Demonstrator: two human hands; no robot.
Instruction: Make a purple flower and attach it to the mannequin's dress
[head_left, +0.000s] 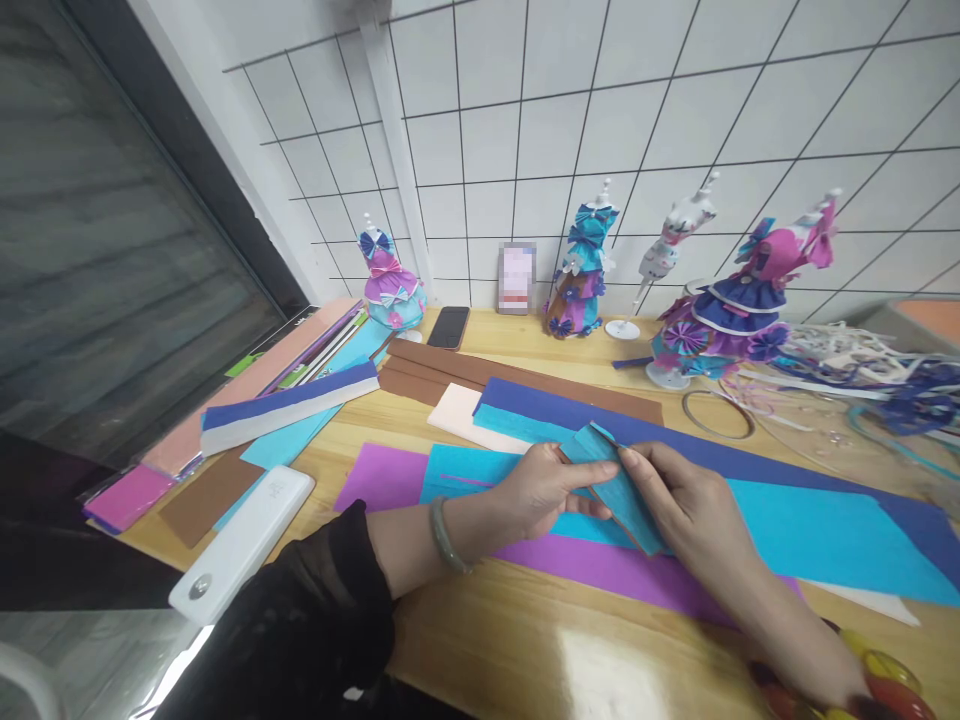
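A folded piece of teal-blue crepe paper [628, 500] with a thin brown edge is held up at a slant over the table. My left hand [541, 492] pinches its left side between thumb and fingers. On the right side, my right hand [688, 498] grips the same piece near its upper edge, thumb close to the other thumb. Beneath both hands lie long flat sheets: a bright blue sheet [817, 530], a purple sheet [600, 570] and a dark blue sheet [675, 445]. The fingers of both hands are partly hidden behind the folded paper.
Small dress forms in paper dresses, such as the pink and navy one [750, 290], stand along the tiled wall. A phone [449, 328], brown sheets [525, 385], a white power bank [244, 545], a metal ring [718, 414] and tangled ribbons [862, 365] lie around the wooden table [525, 650].
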